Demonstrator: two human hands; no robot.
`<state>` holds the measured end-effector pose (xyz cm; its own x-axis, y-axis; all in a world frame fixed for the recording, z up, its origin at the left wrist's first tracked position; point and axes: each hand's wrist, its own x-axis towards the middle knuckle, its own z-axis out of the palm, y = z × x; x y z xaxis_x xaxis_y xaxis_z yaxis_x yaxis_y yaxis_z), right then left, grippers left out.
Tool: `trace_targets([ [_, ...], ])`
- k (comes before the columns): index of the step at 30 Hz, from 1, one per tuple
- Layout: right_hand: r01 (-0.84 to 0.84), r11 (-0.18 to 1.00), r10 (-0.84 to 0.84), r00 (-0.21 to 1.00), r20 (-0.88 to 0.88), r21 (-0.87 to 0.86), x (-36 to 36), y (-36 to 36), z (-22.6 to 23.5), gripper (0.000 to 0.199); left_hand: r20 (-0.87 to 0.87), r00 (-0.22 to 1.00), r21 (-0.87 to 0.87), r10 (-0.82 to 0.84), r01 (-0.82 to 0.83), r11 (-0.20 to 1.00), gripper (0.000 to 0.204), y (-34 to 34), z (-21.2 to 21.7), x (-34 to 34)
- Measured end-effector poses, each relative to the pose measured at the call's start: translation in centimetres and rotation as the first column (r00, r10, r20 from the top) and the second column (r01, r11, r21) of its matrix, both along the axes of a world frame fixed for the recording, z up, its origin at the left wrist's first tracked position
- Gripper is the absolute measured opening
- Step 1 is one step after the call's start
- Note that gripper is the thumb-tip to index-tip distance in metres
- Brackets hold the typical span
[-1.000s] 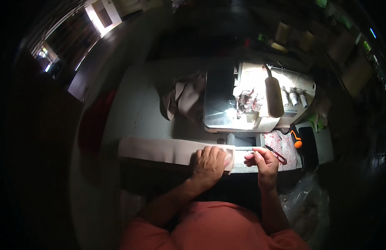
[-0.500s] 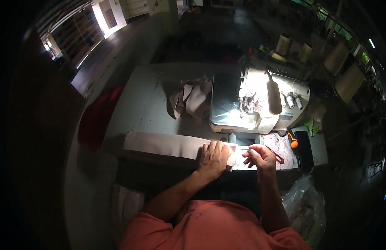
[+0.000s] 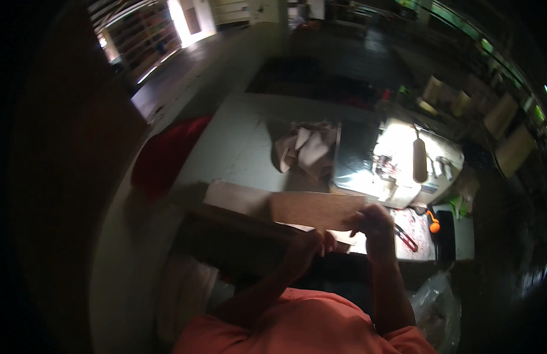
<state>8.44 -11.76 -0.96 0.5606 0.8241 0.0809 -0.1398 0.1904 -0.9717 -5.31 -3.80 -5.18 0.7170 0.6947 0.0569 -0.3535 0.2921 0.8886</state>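
Note:
A long beige cloth strip [image 3: 238, 194] runs along the near side of the sewing table. Its right-hand part is raised and stands in shadow, looking browner. My right hand [image 3: 377, 224] is closed on the right end of this strip, its fingers blurred. At the strip's near edge my left hand [image 3: 312, 245] is curled and dark, seemingly pinching the cloth; its fingertips are partly hidden. Just behind the strip stands a lit sewing machine [image 3: 397, 162]. Red-handled thread snips [image 3: 407, 239] lie to the right of my right hand, on a white and red patterned surface [image 3: 421, 227].
Crumpled beige cloth pieces [image 3: 309, 150] lie left of the machine. A dark phone-like slab [image 3: 445, 236] and an orange-ended tool [image 3: 434, 226] lie at right. Red cloth [image 3: 167, 156] hangs at the left. Thread cones [image 3: 433, 91] stand behind; a clear plastic bag [image 3: 433, 307] is at lower right.
The strip's right part has been lifted off the table. My left hand has drawn back from on top of the strip to its near edge. My right hand has taken its end. The view has shifted.

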Motion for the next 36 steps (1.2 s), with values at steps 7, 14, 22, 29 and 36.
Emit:
trace_targets([
  [7,0.084,0.993,-0.099,0.973,-0.209,-0.080,1.6,-2.4,0.1,0.014,0.276,0.726,-0.366,0.630,-0.527,0.767,0.057,12.0,-0.2,-6.2],
  [14,-0.124,0.988,0.086,0.935,-0.344,-0.091,0.0,-0.4,0.4,0.021,-0.068,0.915,0.863,0.398,-0.147,0.483,0.040,3.9,2.0,0.5],
  [22,-0.100,0.994,0.085,0.968,-0.236,-0.049,1.0,-2.9,-0.5,0.018,-0.349,0.907,0.937,0.237,0.337,0.088,0.071,-0.4,3.7,4.1],
  [29,-0.020,0.994,0.026,0.998,0.054,-0.109,1.1,-3.3,0.5,0.015,-0.433,0.819,0.424,-0.377,0.554,0.717,0.056,3.7,4.4,6.1],
  [36,-0.066,0.988,0.049,0.992,-0.119,-0.139,1.2,-3.7,0.2,0.011,-0.393,0.881,0.372,-0.263,0.414,0.831,0.014,3.5,5.8,6.4],
])
